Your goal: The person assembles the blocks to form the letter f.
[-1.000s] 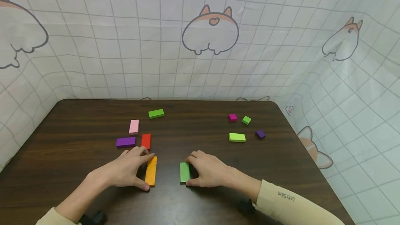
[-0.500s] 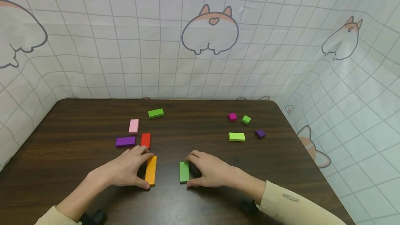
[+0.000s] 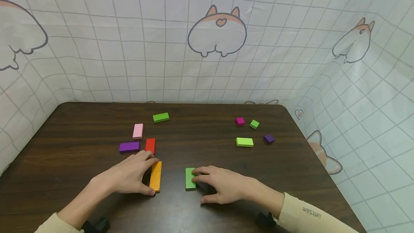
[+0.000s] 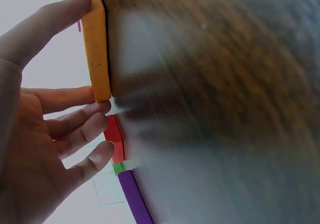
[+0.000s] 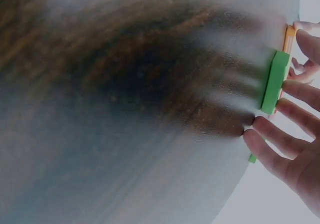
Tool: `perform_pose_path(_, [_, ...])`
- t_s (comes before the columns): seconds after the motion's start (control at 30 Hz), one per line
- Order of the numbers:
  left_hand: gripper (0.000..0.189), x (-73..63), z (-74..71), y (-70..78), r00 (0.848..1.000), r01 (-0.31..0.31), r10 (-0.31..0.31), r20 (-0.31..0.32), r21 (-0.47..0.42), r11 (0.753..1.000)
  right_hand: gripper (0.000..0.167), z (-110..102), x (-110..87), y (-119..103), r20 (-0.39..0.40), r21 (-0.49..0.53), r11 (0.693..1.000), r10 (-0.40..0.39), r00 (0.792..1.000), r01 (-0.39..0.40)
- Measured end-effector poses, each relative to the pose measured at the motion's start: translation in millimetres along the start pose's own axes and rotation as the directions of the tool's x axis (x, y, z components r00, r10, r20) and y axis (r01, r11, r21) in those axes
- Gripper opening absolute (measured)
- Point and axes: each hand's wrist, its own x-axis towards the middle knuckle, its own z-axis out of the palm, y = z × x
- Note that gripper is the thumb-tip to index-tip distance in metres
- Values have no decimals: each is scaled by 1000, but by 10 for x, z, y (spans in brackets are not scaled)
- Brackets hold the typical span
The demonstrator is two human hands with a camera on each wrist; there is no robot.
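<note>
An orange block (image 3: 155,177) lies lengthwise near the table's front middle. My left hand (image 3: 132,175) grips it by its two ends, thumb at the near end and index finger at the far end; the left wrist view shows this hold on the orange block (image 4: 97,47). To its right lies a dark green block (image 3: 190,179). My right hand (image 3: 226,184) is beside that block with fingers spread, fingertips right at its right edge and the thumb apart from it. In the right wrist view the green block (image 5: 275,82) is just beyond the fingertips.
A red block (image 3: 150,145) lies just past the left fingers, with purple (image 3: 129,147), pink (image 3: 138,131) and green (image 3: 161,117) blocks behind. At the right lie a lime block (image 3: 244,142) and small magenta (image 3: 240,121), green (image 3: 254,124) and dark purple (image 3: 269,138) cubes.
My right hand has let go of the green block's ends; its thumb has come away toward me and the hand has shifted right. The left hand keeps its hold on the orange block.
</note>
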Motion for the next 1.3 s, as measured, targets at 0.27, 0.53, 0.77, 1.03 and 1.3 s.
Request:
perform_pose_path(0.27, [87, 77, 4, 10, 997, -20, 25, -78, 64, 998, 62, 14, -10, 8, 35, 4, 1000, 3, 999, -3])
perform_pose_path(0.53, [88, 195, -24, 42, 988, -40, 51, -144, 76, 996, 60, 19, -7, -3, 36, -5, 1000, -14, 999, 14])
perform_pose_path(0.77, [89, 347, -45, 98, 977, -72, 84, -194, 68, 995, 59, 28, -9, -23, 36, 0, 999, -35, 999, 35])
perform_pose_path(1.03, [89, 526, -58, 168, 973, -84, 94, -211, 55, 995, 58, 34, -17, -16, 32, -7, 999, -48, 998, 48])
perform_pose_path(1.3, [90, 685, -52, 235, 978, -88, 94, -187, 38, 995, 59, 53, -15, -2, 42, -9, 999, -48, 998, 48])
